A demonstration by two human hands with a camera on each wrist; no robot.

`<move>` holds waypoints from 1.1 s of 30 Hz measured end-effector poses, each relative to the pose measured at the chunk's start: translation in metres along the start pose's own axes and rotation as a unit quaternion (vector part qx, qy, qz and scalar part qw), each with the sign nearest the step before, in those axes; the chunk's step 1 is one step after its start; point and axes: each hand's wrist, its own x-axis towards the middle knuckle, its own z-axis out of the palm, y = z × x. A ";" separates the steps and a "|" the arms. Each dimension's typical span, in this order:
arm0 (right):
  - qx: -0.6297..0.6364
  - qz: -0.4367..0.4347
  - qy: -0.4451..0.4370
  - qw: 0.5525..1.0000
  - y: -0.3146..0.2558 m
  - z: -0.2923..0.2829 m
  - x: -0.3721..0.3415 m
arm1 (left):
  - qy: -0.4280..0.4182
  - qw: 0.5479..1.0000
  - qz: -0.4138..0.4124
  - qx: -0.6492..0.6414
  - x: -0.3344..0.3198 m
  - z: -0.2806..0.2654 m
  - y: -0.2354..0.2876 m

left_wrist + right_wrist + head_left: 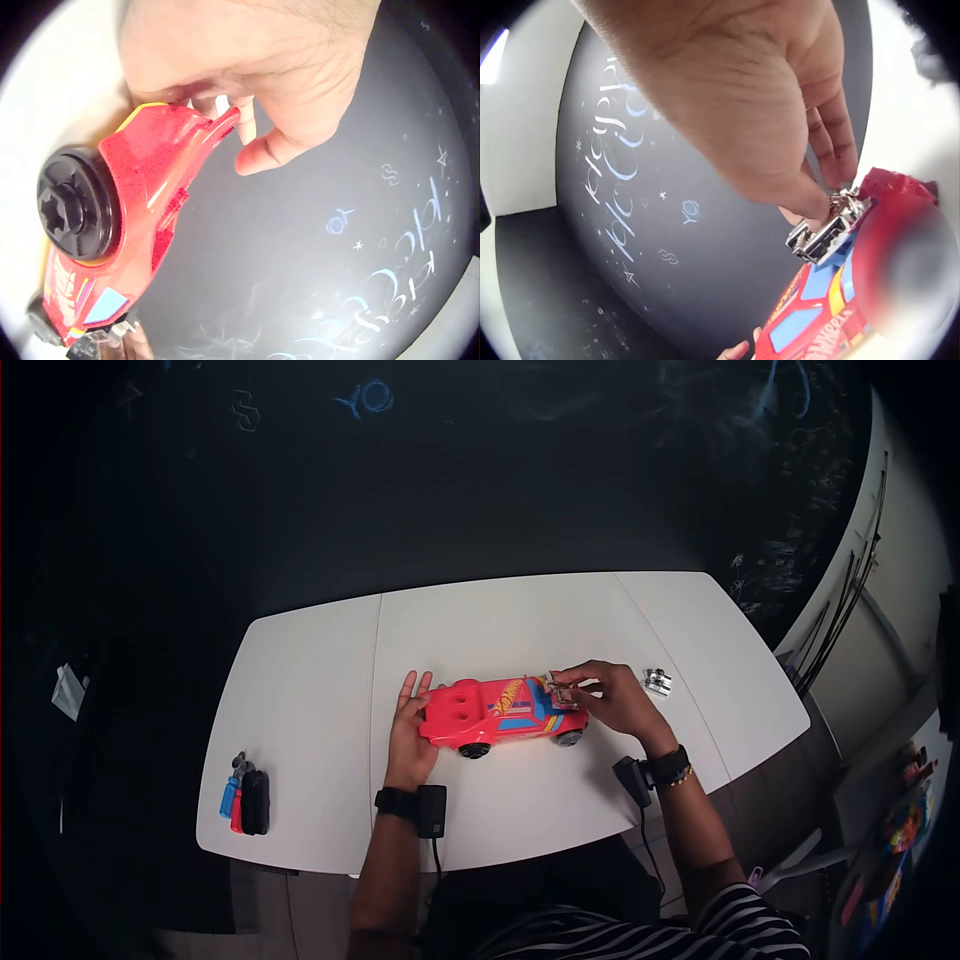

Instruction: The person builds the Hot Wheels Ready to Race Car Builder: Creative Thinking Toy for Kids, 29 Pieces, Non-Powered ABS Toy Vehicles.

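Observation:
A red toy car (470, 712) with blue windows and yellow lettering stands on its wheels on the white table. My left hand (408, 738) rests against its left end, fingers mostly straight and thumb near the red body; the left wrist view shows the palm close to that end (176, 127). At the car's other end, my right hand (622, 702) pinches a chrome engine-like piece (829, 232) between thumb and fingers. That piece sits right at the car's blue section, overlapping it in the head view.
Another chrome piece (657, 681) lies on the table (300, 690) beyond the right hand. At the left edge are a black case (256, 802) and tools with blue and red handles (230, 796). A dark chalkboard wall (500, 480) stands behind the table.

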 end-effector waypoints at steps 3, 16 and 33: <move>-0.034 0.019 -0.008 0.999 0.001 0.012 0.003 | -0.006 0.999 0.010 0.038 -0.001 -0.001 -0.001; -0.162 -0.032 0.051 0.985 0.006 0.034 -0.008 | 0.001 0.999 0.008 0.046 -0.001 0.003 -0.003; -0.142 -0.030 0.109 0.983 0.005 0.046 -0.021 | 0.001 0.999 0.005 0.049 -0.001 0.003 -0.003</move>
